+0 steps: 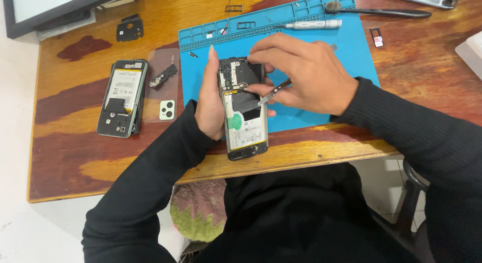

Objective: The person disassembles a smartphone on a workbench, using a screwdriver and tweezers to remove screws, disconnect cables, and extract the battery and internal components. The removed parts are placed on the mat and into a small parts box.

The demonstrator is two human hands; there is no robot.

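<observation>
Opened phone (pixel 243 110), back cover off, lies half on the blue mat (pixel 346 57) at the table (pixel 75 142) edge. Left hand (pixel 208 105) clasps its side; right hand (pixel 301 75) pinches metal tweezers (pixel 273 92) over the battery. Beyond the grip lies a screwdriver (pixel 314 24); left of it, a second phone (pixel 123 97).

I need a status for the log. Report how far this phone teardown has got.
Done: the opened phone has its back cover off, battery and board exposed. In hand: the left hand steadies its edge; the right hand works over the top section, holding tweezers. Left: the battery and boards are not yet out. A second opened phone lies aside.
</observation>
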